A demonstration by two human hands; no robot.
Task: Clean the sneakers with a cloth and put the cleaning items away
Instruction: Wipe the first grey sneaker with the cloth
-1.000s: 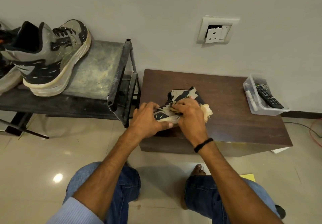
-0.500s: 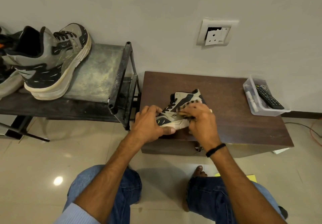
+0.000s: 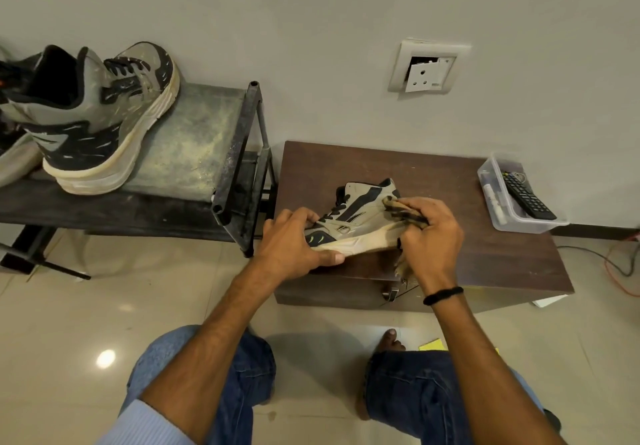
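Note:
A beige and black sneaker (image 3: 360,217) lies on the dark wooden cabinet (image 3: 381,164), toe toward me on the left. My left hand (image 3: 292,245) grips its toe end, thumb under the sole. My right hand (image 3: 431,236) holds a stained cloth (image 3: 403,214) against the sneaker's heel; a frayed end of the cloth hangs below the hand. A second matching sneaker (image 3: 97,118) stands on the black metal shoe rack (image 3: 194,153) at the left.
A clear plastic box (image 3: 502,209) with a remote control (image 3: 528,198) sits on the cabinet's right end. A wall socket (image 3: 427,70) is above. More shoes show at the far left edge. Cables lie on the tiled floor at the right.
My right hand has slid the cloth from the sneaker's middle to its heel end, uncovering the side panel. My left hand has kept its grip on the toe.

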